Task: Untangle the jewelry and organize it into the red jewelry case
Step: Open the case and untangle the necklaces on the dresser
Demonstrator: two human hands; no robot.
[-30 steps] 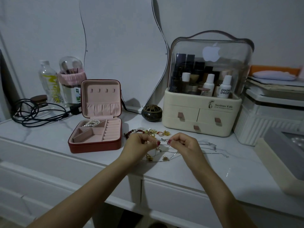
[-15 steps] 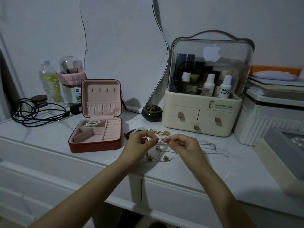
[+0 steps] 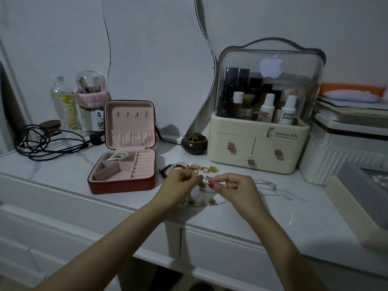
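Since a second ago both hands have lifted slightly, closer together. At the table's nine o'clock sits the open red jewelry case (image 3: 121, 179); at centre, left hand (image 3: 180, 183) and right hand (image 3: 235, 185) pinch a tangled chain (image 3: 202, 199), so untangling seems unfinished.

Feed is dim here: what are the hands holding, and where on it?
Both hands pinch a thin chain between them; which part is too small to tell.

— Glossy marble-look worktop (image 3: 262, 217), and the case (image 3: 122, 182)?
— Matt red leather-like shell, soft pink velvety lining. Chain (image 3: 270, 193) thin silvery metal; organiser (image 3: 258, 143) smooth cream plastic, clear lid.
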